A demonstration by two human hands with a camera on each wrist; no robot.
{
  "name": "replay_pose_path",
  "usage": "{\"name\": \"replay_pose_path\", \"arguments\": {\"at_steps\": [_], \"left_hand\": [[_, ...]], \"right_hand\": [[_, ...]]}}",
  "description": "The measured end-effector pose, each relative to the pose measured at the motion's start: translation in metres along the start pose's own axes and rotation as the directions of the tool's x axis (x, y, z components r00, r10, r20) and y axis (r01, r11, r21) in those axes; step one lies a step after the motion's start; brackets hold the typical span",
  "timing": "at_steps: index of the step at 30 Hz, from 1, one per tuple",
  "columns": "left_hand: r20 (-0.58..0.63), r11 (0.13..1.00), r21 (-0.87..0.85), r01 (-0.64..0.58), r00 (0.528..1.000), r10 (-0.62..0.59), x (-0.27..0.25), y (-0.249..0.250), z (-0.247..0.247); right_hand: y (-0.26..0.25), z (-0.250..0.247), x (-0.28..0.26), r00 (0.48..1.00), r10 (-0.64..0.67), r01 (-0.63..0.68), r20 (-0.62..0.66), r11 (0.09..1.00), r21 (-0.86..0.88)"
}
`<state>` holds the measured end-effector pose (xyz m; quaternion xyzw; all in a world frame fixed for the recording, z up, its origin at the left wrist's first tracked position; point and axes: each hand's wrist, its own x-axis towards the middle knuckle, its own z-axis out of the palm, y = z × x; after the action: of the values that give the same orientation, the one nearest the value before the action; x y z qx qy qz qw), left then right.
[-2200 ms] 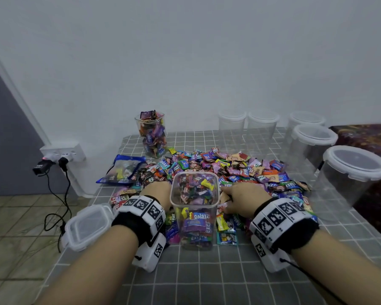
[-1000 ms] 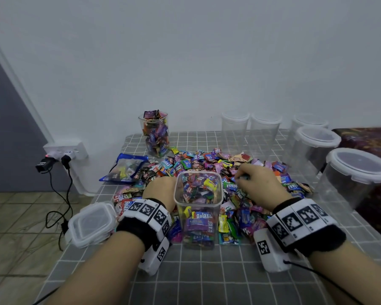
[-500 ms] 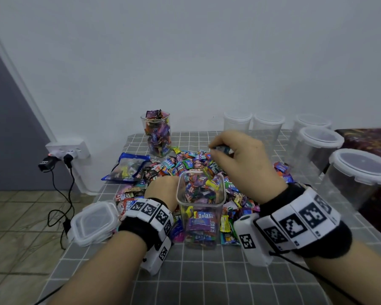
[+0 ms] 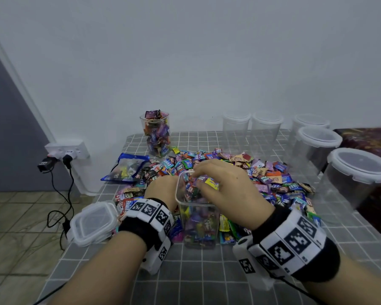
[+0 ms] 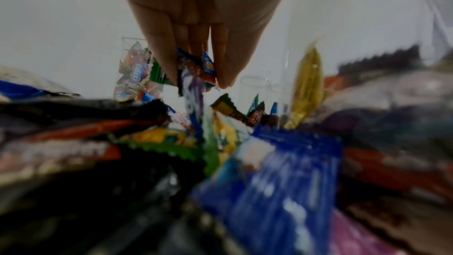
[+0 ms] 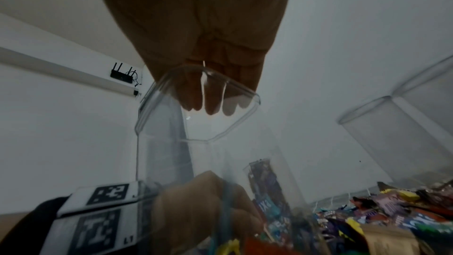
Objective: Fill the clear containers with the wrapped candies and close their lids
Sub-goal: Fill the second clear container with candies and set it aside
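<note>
Clear square plastic container (image 4: 197,213), nearly full of wrapped candies, stands on the grey checked tablecloth (image 4: 207,274) before the loose candy heap (image 4: 271,179). Right hand (image 4: 227,192) hovers over its mouth, fingers extended downward, holding nothing visible. Left hand (image 4: 162,188) beside it pinches several wrappers (image 5: 196,67).

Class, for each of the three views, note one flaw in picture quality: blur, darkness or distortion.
Head view: wide-angle bending near the edges. Left wrist view: candy pile in front smeared out of focus, left hand sharper. Right wrist view: dim, right hand in shadow, square container fairly clear.
</note>
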<state>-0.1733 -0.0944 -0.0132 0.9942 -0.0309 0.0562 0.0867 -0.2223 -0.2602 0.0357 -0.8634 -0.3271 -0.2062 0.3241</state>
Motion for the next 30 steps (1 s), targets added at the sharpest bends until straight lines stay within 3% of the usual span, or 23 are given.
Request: {"name": "replay_pose_path", "arguments": {"at_steps": [3,6,9,17,22,25,30], "left_hand": [[-0.021,0.999,-0.049,-0.011,1.000,0.010,-0.001,-0.004,-0.001],[-0.040,0.995,-0.099,0.004,0.999,-0.008,-0.005,-0.007,-0.006],[-0.112,0.981,-0.195,0.009,0.993,-0.031,-0.011,-0.009,-0.013],[-0.290,0.899,-0.437,-0.023,0.950,-0.117,-0.019,-0.001,-0.055],[-0.404,0.790,-0.576,-0.211,0.913,-0.051,-0.032,0.016,-0.092],[-0.376,0.719,-0.634,-0.284,0.926,0.033,-0.042,0.028,-0.098],[-0.260,0.691,-0.668,-0.277,0.956,0.133,-0.052,0.039,-0.084]], "right_hand": [[0.000,-0.004,-0.006,0.992,0.130,-0.129,0.006,0.985,0.118],[0.006,-0.008,-0.015,0.911,0.324,-0.388,0.254,0.882,0.267],[0.011,-0.010,-0.018,0.846,0.376,-0.513,0.378,0.769,0.382],[0.013,-0.007,-0.021,0.818,0.390,-0.558,0.422,0.717,0.418],[0.016,-0.005,-0.021,0.829,0.381,-0.544,0.409,0.719,0.432],[0.016,-0.005,-0.021,0.830,0.387,-0.544,0.402,0.724,0.424],[0.014,-0.007,-0.020,0.836,0.375,-0.536,0.400,0.714,0.450]]}}
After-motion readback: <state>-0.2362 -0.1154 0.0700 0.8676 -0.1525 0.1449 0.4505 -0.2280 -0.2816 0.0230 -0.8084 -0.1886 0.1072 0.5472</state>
